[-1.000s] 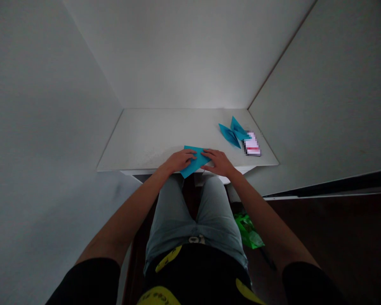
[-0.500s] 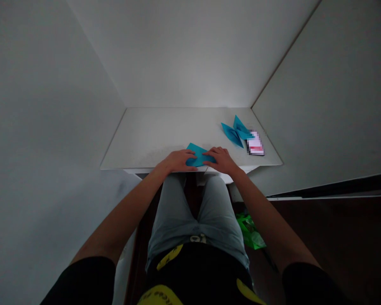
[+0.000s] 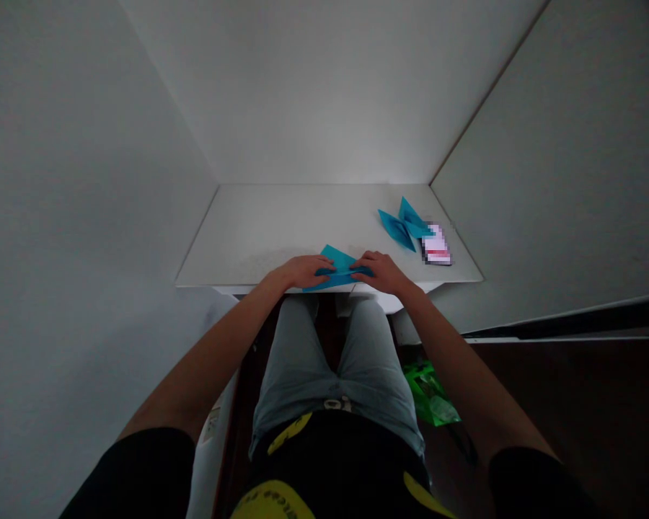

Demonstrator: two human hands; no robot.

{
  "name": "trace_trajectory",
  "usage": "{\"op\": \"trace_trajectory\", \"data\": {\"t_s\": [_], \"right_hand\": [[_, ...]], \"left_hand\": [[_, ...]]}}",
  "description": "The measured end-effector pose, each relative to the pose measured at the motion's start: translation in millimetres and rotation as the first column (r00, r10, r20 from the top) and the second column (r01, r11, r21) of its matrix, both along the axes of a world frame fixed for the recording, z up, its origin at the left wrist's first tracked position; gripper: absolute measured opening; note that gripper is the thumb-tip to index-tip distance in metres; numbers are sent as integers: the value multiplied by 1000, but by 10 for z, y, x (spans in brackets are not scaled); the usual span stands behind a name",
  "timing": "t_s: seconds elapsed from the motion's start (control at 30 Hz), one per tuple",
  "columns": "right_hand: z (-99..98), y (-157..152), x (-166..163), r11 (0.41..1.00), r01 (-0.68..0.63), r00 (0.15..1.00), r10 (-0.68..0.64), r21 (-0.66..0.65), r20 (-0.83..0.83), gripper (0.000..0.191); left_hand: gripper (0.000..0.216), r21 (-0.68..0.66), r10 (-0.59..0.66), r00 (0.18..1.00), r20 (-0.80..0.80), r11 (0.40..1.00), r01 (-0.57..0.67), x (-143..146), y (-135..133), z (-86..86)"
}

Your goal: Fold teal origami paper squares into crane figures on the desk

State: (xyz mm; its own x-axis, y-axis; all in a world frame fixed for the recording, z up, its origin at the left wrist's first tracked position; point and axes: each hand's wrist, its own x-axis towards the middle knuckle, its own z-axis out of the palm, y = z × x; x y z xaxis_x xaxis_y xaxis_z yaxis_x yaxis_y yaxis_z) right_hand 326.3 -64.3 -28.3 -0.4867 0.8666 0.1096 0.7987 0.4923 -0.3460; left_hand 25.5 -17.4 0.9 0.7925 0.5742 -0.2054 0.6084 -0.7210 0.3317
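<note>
A blue sheet of paper (image 3: 336, 259), partly folded, lies at the near edge of a white table (image 3: 281, 223). My left hand (image 3: 298, 272) rests on its left side with the fingers pressed down on the paper. My right hand (image 3: 385, 272) presses on its right side, fingertips meeting the left hand's over a fold. Most of the sheet is hidden under the two hands.
A finished blue folded paper shape (image 3: 403, 223) sits at the table's far right, next to a small pink and white pack (image 3: 436, 246). White walls close in the table on three sides. A green bag (image 3: 430, 393) lies on the dark floor by my right leg.
The blue sheet's near corner hung over the table edge; it has been folded up and now lies flatter and smaller under my hands, which have drawn closer together.
</note>
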Motion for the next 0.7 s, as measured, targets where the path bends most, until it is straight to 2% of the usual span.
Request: {"op": "trace_trajectory", "data": {"t_s": [0.17,0.3,0.43,0.5,0.6,0.7], "right_hand": [[-46,62,-112,988,153,987,-153,-8,-47,35],[-100,35,-284,955,277,961,-273,105,-52,40],[-198,-87,-377,962,195,980,-187,190,-64,33],[-266,-180,-371,973,131,991,-122,188,-59,34],[-355,-327,-309,980,71,996,-59,187,-67,48],[-408,-439,-236,978,43,997,-28,204,-75,64]], "left_hand": [[56,116,152,988,23,981,-153,77,-39,-20],[48,305,179,980,85,932,-196,188,-172,-78],[34,396,161,975,155,894,-211,255,-441,-232],[42,383,163,964,209,894,-234,227,-577,-335],[67,372,182,942,282,884,-282,100,-685,-474],[58,356,228,921,317,871,-338,-69,-671,-567]]}}
